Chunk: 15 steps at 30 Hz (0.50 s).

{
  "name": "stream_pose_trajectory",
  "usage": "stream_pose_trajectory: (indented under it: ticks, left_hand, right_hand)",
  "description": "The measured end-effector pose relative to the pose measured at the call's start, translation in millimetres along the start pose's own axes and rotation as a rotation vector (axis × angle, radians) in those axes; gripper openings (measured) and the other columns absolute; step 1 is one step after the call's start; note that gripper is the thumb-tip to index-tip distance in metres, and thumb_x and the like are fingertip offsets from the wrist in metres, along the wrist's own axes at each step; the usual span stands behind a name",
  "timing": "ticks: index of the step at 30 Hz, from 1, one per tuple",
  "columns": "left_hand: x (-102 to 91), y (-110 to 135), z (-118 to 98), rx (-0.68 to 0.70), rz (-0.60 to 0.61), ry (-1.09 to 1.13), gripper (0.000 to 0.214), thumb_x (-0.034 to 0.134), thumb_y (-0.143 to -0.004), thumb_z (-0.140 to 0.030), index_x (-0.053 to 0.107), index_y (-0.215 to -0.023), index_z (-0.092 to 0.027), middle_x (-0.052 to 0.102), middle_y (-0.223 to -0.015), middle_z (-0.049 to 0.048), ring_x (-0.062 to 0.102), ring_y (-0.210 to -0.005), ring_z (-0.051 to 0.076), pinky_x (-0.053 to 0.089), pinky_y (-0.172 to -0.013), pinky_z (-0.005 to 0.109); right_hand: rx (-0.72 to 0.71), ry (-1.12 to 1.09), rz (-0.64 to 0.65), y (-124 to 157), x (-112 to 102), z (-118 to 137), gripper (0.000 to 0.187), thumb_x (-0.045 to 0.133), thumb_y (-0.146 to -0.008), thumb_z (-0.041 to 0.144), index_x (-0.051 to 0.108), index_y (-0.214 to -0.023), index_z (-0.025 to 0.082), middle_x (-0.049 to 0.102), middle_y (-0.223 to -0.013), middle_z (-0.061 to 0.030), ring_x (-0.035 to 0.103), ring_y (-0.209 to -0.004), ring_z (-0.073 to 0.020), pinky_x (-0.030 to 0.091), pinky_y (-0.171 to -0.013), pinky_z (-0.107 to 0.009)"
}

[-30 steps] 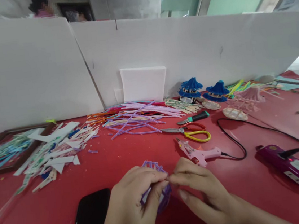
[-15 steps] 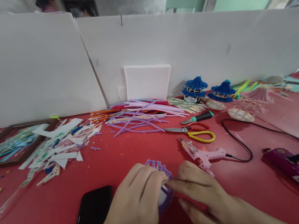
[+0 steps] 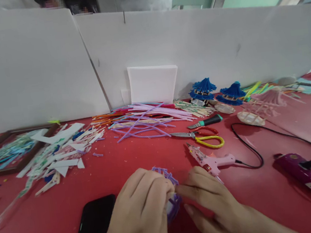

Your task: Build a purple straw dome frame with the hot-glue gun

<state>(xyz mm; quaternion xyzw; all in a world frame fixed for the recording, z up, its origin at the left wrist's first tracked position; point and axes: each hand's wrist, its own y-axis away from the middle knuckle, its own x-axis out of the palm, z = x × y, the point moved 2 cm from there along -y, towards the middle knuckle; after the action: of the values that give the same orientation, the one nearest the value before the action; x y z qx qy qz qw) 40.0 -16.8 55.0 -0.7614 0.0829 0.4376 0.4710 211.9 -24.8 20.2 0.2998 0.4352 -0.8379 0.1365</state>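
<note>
Low in the middle of the view is a small round craft piece point(image 3: 172, 207) made of short purple sticks around a pale base. My left hand point(image 3: 143, 205) is closed on it from the left and covers much of it. From the right, my right hand point(image 3: 210, 196) touches its edge with the forefinger, while the thumb stays apart and the other fingers curl. Nothing shows in the right hand. A pink glue gun point(image 3: 212, 162) lies just beyond the right hand, and a black phone point(image 3: 95, 224) lies beside the left wrist.
Scissors point(image 3: 209, 142) and a utility knife point(image 3: 205, 121) lie beyond the glue gun. Purple sticks point(image 3: 145, 123) are heaped at the back. White scraps point(image 3: 63, 150) and a brown frame point(image 3: 11, 170) lie left. Blue-roofed models point(image 3: 203, 90) and a magenta power strip point(image 3: 310, 175) are right.
The purple craft piece has shifted very slightly under my fingers, and the right forefinger has moved a little along its edge. The left hand keeps its hold. The view has tilted a touch.
</note>
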Motion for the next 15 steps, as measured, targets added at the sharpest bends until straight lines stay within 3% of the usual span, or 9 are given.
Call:
stream_pose_trajectory:
  ticks: [3,6,9,12,15]
  left_hand:
    - [-7.7,-1.6,10.5,-0.101,-0.045,0.038,0.016,0.04,-0.085,-0.003,0.047,-0.086,-0.017,0.055,-0.075,0.0025,0.052,-0.071,0.015,0.046,-0.067,0.028]
    - [-15.9,4.9,37.0,-0.245,-0.002,-0.103,0.016,0.036,-0.086,-0.011,0.041,-0.075,-0.021,0.051,-0.069,0.0003,0.051,-0.064,0.015,0.042,-0.06,0.027]
    - [-21.5,20.5,75.4,-0.474,0.232,-0.262,0.021,0.035,-0.084,-0.022,0.036,-0.064,-0.024,0.049,-0.056,-0.0015,0.051,-0.052,0.017,0.038,-0.051,0.029]
    - [-26.0,39.9,112.2,-0.673,0.423,-0.302,0.028,0.032,-0.086,-0.033,0.044,-0.062,-0.024,0.06,-0.06,0.0023,0.06,-0.056,0.022,0.042,-0.055,0.033]
    - [-29.8,53.3,136.1,-0.697,0.274,-0.231,0.025,0.036,-0.084,-0.031,0.059,-0.09,-0.022,0.071,-0.09,0.0093,0.068,-0.086,0.028,0.048,-0.079,0.041]
  right_hand:
    - [0.065,0.087,-0.101,0.8,-4.8,-7.8,0.01,0.055,-0.082,0.008,0.059,-0.085,0.017,0.061,-0.073,-0.0036,0.053,-0.067,-0.0155,0.046,-0.062,-0.029]
    - [0.226,0.229,-0.164,6.5,-22.0,-28.1,0.012,0.056,-0.087,0.015,0.055,-0.076,0.019,0.06,-0.069,-0.002,0.057,-0.066,-0.0155,0.047,-0.061,-0.027]
    - [0.349,0.403,-0.094,22.8,-44.8,-56.9,0.017,0.047,-0.09,0.014,0.063,-0.092,0.019,0.069,-0.085,-0.0061,0.065,-0.078,-0.0182,0.052,-0.069,-0.029]
    - [0.376,0.574,0.083,48.2,-55.7,-83.1,0.045,0.039,-0.08,0.006,0.06,-0.118,0.017,0.067,-0.115,-0.0118,0.062,-0.104,-0.0242,0.05,-0.087,-0.04]
    - [0.479,0.689,0.195,69.8,-50.8,-99.1,0.058,0.043,-0.071,0.006,0.057,-0.126,0.016,0.062,-0.121,-0.0153,0.057,-0.109,-0.0304,0.047,-0.088,-0.048]
